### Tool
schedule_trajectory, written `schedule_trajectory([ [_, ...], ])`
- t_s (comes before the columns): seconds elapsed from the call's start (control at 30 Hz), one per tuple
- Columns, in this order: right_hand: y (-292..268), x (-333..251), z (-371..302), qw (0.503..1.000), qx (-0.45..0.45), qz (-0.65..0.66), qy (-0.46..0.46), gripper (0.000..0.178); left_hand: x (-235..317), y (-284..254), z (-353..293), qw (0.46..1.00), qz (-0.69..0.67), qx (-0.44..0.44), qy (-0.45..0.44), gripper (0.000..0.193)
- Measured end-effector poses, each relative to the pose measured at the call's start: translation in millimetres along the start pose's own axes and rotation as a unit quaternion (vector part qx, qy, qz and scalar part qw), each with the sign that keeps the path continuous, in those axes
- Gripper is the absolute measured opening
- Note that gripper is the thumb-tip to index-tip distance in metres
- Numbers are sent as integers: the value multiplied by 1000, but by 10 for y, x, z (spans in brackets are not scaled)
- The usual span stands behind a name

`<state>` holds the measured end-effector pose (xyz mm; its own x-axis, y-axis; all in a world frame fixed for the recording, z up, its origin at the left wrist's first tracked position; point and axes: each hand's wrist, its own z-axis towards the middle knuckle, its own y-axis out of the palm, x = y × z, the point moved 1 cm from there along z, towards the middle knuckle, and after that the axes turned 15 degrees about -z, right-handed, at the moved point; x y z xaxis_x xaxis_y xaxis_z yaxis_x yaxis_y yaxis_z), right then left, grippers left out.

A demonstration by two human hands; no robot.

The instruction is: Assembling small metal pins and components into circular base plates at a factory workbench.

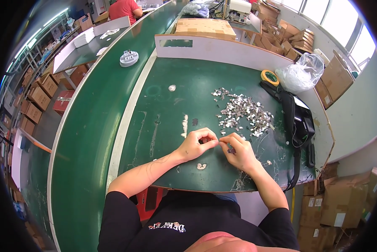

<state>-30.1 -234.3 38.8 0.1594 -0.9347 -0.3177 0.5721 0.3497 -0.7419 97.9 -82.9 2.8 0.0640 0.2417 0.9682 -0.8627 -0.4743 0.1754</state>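
Note:
My left hand [196,145] and my right hand [238,153] meet fingertip to fingertip above the green worktable [167,109]. Both are closed in a pinch. Whatever lies between the fingertips is too small to make out. A few small dark pieces [231,150] show in the curl of my right hand. Beyond my right hand spreads a loose pile of small silvery and white parts [245,111]. A whitish strip of putty-like stuff [185,126] and a small dark scrap [195,122] lie just beyond my left hand; a curled whitish lump [201,166] lies nearer me.
A black bag [295,115] with a strap lies along the right side, near a yellow tape roll [270,77] and a clear plastic bag [301,73]. Left runs a green conveyor belt [87,138] carrying a grey oval object [129,59]. A low white partition [222,56] bounds the far edge.

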Motion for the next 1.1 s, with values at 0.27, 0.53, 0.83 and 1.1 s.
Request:
schedule_trajectory([
  [0.27,2,14,-6,1000,-14,9,14,15,6,-1,1,1000,4,1,-4,7],
  [0.53,-5,-7,-4,1000,-11,19,17,15,-9,-7,-7,1000,-6,-5,0,8],
  [0.83,-20,-7,-8,999,-21,24,31,14,9,9,-10,1000,5,-8,10,7],
  [1.1,-24,-10,10,999,-17,24,22,15,-1,2,-9,1000,2,-6,16,4],
])
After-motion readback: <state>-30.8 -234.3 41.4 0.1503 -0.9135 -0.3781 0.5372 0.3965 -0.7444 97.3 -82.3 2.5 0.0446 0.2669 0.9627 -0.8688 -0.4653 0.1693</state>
